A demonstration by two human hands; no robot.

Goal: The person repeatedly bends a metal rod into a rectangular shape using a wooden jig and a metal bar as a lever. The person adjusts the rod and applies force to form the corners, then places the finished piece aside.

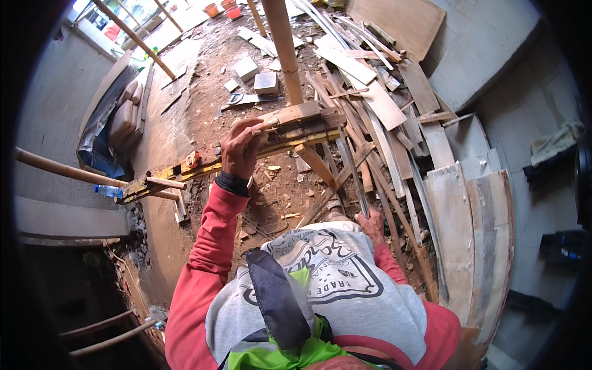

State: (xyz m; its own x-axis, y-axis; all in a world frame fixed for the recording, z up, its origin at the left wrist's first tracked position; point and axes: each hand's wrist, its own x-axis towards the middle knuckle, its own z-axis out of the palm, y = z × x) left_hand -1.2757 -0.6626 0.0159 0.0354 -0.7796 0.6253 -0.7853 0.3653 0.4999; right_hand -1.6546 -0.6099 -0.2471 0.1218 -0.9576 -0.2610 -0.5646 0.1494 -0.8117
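Left fingers (251,127) at wooden block (298,113), right fingers (374,218) around long tool (358,188)

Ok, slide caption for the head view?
Left hand at a wood block on a beam; right hand holding a long tool.

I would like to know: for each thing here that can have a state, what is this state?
Left hand: fingers bent, at the wooden piece; grip unclear.
Right hand: closed around a long grey tool.
Handsaw: lying on the ground, unheld.
Wooden piece: resting on the yellow-edged beam.
Orange bucket: standing upright.
Red bucket: standing upright.
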